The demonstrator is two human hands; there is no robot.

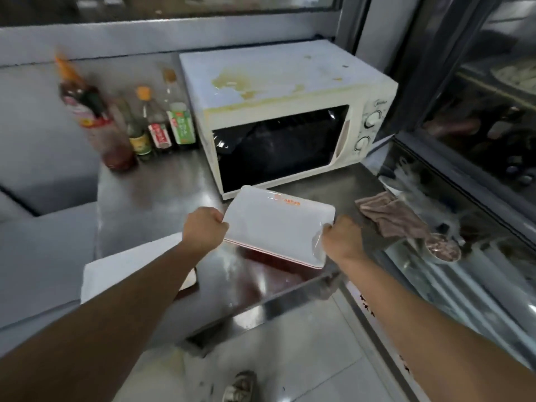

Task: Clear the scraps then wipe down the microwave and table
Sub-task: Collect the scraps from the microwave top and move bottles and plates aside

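Head view, both hands [204,227] [342,237] gripping glossy rectangular white tray [278,221], steel table [162,184]

microwave [278,123]: small brand mark on the control panel above the upper dial, too blurred to read. tray [278,224]: orange logo and a short line of orange characters near its far edge, not legible. bottles [158,123] left of the microwave: one green-and-white label, one red-and-white, one yellow-green, one red on the big blurred bottle; print on all too small or smeared to make out. floor strip [385,338] along the glass case at right: red marks, unreadable. no text in view can be read for certain.
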